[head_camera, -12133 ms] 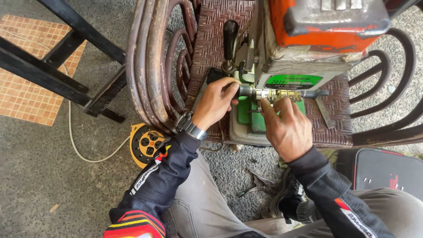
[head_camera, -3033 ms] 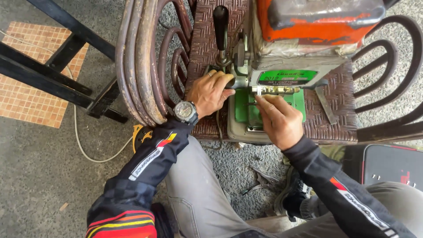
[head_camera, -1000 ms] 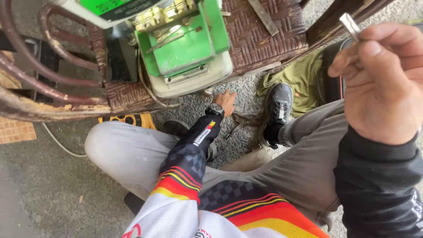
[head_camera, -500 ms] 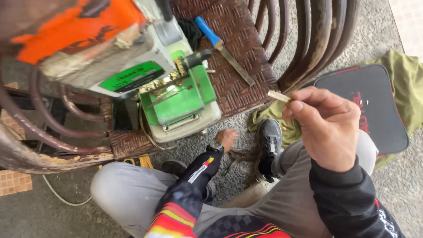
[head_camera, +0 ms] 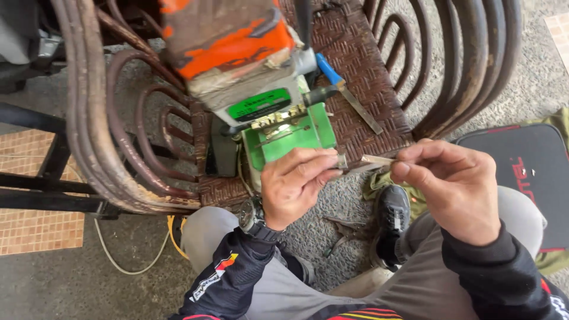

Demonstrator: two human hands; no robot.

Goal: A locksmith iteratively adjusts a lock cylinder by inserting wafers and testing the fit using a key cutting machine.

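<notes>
Nearest the camera, both forearms in dark racing-style sleeves reach forward over grey-trousered knees. The left hand (head_camera: pixel 294 185), a wristwatch (head_camera: pixel 253 217) at its wrist, is curled with fingers bent, thumb and forefinger pinching one end of a small flat metal key blank (head_camera: pixel 367 161). The right hand (head_camera: pixel 455 184) comes in from the other side, knuckles up, its thumb and forefinger nipping the blank's other end, so the piece spans the gap between the two hands, roughly level, just in front of the chair's edge.

Below the hands a black shoe (head_camera: pixel 391 213) rests on the gravelly ground. At far right lies a flat black case (head_camera: pixel 521 172) with a red edge.

Beyond the hands, on the woven seat of a rattan chair (head_camera: pixel 367 77), stands a key-cutting machine (head_camera: pixel 261 77): a green tray at the front, a green oval label above it, and a worn orange cover on top. A blue-handled file (head_camera: pixel 347 92) lies just beside it on the seat.
</notes>
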